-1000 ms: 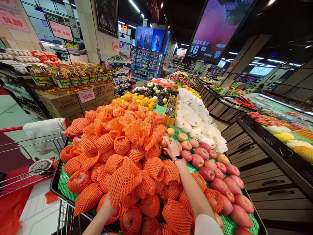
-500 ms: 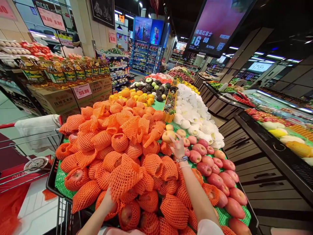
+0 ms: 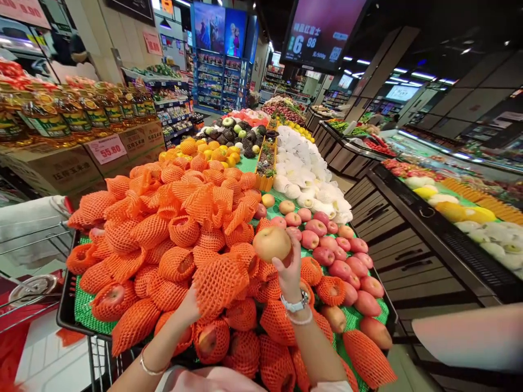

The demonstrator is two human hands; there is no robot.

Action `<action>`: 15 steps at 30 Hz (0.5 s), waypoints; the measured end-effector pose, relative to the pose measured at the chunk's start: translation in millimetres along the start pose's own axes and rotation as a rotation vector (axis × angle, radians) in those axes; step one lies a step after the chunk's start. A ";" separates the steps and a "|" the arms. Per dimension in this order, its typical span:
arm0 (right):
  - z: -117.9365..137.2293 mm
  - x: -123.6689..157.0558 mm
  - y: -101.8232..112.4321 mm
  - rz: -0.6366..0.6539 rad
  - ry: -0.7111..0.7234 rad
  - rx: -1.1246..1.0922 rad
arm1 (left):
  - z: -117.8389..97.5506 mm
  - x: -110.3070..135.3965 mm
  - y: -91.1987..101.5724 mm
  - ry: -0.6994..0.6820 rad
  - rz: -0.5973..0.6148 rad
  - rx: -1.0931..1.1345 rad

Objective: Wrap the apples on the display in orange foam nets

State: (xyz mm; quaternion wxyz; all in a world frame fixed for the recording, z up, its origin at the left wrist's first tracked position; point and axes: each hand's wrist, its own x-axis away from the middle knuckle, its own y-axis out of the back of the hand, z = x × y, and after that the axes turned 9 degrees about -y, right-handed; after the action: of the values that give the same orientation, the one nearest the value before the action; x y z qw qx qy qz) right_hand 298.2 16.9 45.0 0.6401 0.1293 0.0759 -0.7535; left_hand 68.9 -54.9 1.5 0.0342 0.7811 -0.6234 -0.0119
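My left hand (image 3: pixel 189 306) is inside or behind an orange foam net sleeve (image 3: pixel 220 283); the net covers the fingers, and it appears to be closed on it. My right hand (image 3: pixel 289 271) is closed round a yellowish apple (image 3: pixel 271 244), its thumb in front and its fingers at the right side. The apple is bare and held just above the pile, up and right of the net. Beneath both hands lie many apples in orange foam nets (image 3: pixel 175 264). Bare red apples (image 3: pixel 322 242) lie in rows on green matting to the right of my right hand.
White-netted fruit (image 3: pixel 304 163), a yellow divider (image 3: pixel 265 182) and oranges (image 3: pixel 220 152) lie farther back. A wire cart (image 3: pixel 41 239) stands at the left, near oil bottles (image 3: pixel 44 117). Another person's blurred arm (image 3: pixel 469 337) reaches in from the right. A dark counter (image 3: pixel 420 218) is beyond.
My right hand has drawn the yellowish apple back from the far rows toward me and the net. The left hand still has the net. Another person's arm has come in at the right.
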 end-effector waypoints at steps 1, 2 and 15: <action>0.7 9.9 -3.3 -0.006 -0.021 -0.007 | -4.2 -1.5 -1.5 -0.012 0.038 -0.012; 0.2 19.5 -6.7 -0.016 -0.038 -0.004 | -7.5 -2.5 -2.9 -0.019 0.077 -0.026; -8.2 67.7 -19.2 0.093 -0.230 -0.162 | 1.6 2.3 2.9 -0.066 0.243 -0.093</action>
State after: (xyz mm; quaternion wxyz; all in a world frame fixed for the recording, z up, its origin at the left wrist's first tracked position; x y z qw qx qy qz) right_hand 270.1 -41.6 16.4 0.6871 -0.0069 0.0566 -0.7243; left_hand 66.5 -57.9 0.1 0.0511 0.6964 -0.7131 -0.0621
